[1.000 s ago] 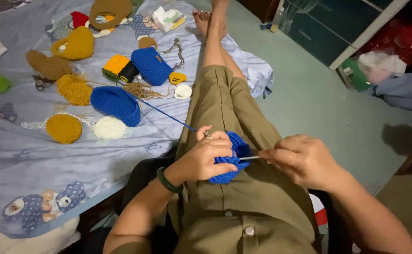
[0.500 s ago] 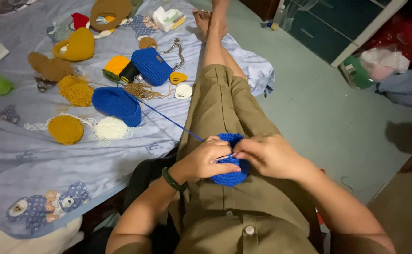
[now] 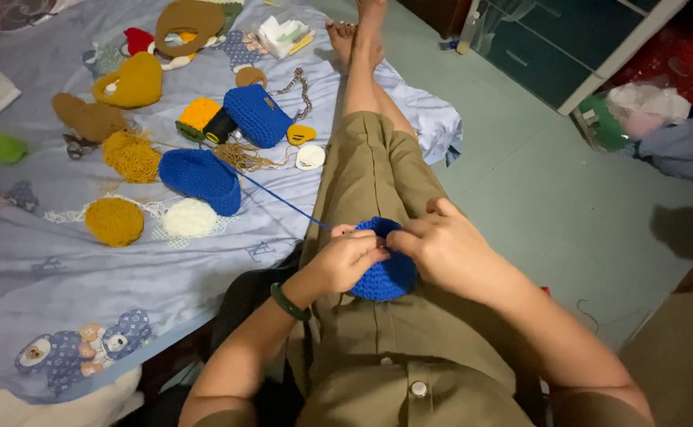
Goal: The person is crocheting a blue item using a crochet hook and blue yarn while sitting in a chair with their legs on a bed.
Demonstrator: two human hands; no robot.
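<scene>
A round blue crochet piece (image 3: 384, 277) rests on my lap over olive trousers. My left hand (image 3: 346, 259) grips its left edge, with a dark green bangle on that wrist. My right hand (image 3: 439, 247) pinches the top edge of the same piece, fingertips meeting the left hand's. Whether it holds a crochet hook is hidden by the fingers. A blue yarn strand (image 3: 279, 198) runs from the piece up and left to a blue ball of yarn (image 3: 201, 179) on the sheet.
On the pale printed sheet (image 3: 62, 277) lie a blue crocheted bag (image 3: 257, 115), mustard yarn ball (image 3: 114, 221), white yarn ball (image 3: 189, 217), mustard heart-shaped piece (image 3: 133, 81) and brown crochet pieces. My bare feet (image 3: 358, 35) stretch ahead. A dark cabinet (image 3: 568, 39) and bags stand right.
My right hand has moved left from beside the blue piece onto its top edge, closing against my left hand. The view has shifted slightly.
</scene>
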